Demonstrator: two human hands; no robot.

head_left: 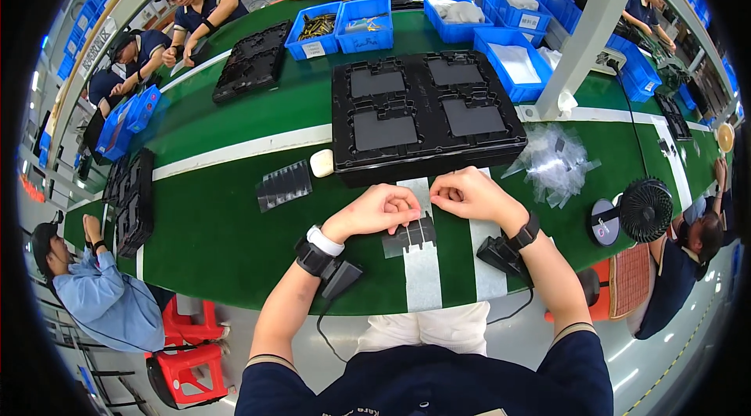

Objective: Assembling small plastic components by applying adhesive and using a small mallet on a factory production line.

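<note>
My left hand (375, 209) is closed in a pinch, its fingertips at the upper edge of a small dark film sheet (397, 242) with thin pale strips. That sheet lies partly over a white tape stripe (423, 283) on the green table. Just right of it, my right hand (472, 197) is pinched too, thumb against fingers. Whatever either pinch holds is too small to make out. Beyond both hands stands a stack of black trays (426, 151), its top one with grey rectangular pads in several pockets. Left of my hands lies a clear strip sheet (283, 186).
Right of the trays is a heap of clear film pieces (554, 164). A white rounded object (321, 163) touches the trays' left side. A black fan (646, 208) stands at the right. Blue bins (365, 25) and a metal post (587, 32) are beyond; several people work around the table.
</note>
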